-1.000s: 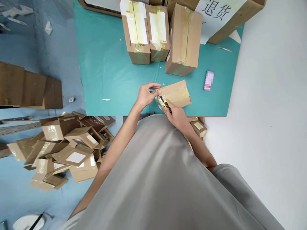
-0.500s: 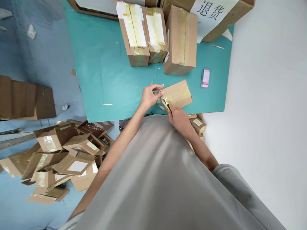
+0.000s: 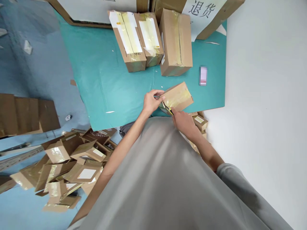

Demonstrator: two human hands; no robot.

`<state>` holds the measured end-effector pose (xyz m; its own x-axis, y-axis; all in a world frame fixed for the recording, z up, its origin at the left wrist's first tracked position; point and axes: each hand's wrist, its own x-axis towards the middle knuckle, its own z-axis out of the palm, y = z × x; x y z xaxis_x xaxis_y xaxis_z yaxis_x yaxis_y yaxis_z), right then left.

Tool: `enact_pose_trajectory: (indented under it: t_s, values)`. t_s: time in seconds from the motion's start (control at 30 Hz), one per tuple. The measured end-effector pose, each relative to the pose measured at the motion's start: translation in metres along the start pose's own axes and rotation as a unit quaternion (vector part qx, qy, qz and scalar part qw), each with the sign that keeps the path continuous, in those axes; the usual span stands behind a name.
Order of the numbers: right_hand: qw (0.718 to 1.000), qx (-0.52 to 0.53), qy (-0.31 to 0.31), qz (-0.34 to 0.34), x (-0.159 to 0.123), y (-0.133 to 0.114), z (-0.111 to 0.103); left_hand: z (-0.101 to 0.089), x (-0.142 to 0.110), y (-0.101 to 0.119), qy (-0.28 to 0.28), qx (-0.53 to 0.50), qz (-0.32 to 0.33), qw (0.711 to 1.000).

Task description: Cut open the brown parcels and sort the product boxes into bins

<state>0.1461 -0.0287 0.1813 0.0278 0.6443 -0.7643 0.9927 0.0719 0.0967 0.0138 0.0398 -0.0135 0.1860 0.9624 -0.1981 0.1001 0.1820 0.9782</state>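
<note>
A small taped cardboard box (image 3: 179, 95) lies tilted at the near edge of the green-covered table (image 3: 115, 86). My left hand (image 3: 153, 101) grips the box's left end, thumb on top and fingers behind it. My right hand (image 3: 184, 120) is closed around a yellow and black utility knife (image 3: 171, 111). The knife's blade end is against the taped left end of the box, close to my left thumb. A dark gap shows along that end. My right palm hides most of the knife's handle.
Three taped boxes (image 3: 176, 44) stand at the back of the table, before larger cartons with white paper (image 3: 201, 14). A pinkish, blurred item (image 3: 203, 76) lies to the right. Opened cartons (image 3: 83, 172) are heaped on the floor at left; more boxes (image 3: 200, 123) sit below the table's right.
The knife has moved along the box's left end, toward my body and slightly right. A dark gap now shows at that end. The whole view has shifted a little.
</note>
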Motion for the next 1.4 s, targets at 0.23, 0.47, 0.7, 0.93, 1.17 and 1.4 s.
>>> enact_pose_trajectory:
  t_s: [0.23,0.47,0.7,0.93,1.17,1.4]
  values:
    - [1.000,0.003,-0.005,-0.003,0.004,-0.001,0.007,0.001,-0.001,0.012,0.040,0.030,-0.018,0.999]
    - [0.998,0.001,-0.002,-0.057,-0.020,0.030,0.016,0.003,-0.007,0.013,0.047,0.020,-0.031,0.998]
    - [0.941,0.208,0.261,0.046,0.039,0.113,0.023,0.011,-0.019,0.010,0.109,0.024,-0.034,0.993]
    - [0.921,0.314,0.230,0.026,0.073,0.150,0.064,0.032,-0.028,0.030,0.145,0.163,0.037,0.975]
    - [0.921,0.329,0.207,-0.012,0.057,0.152,0.071,0.087,-0.024,0.058,-0.070,0.345,0.170,0.920]
    - [0.928,0.309,0.201,-0.054,0.051,0.151,0.063,0.090,-0.021,0.051,-0.076,0.388,0.177,0.901]
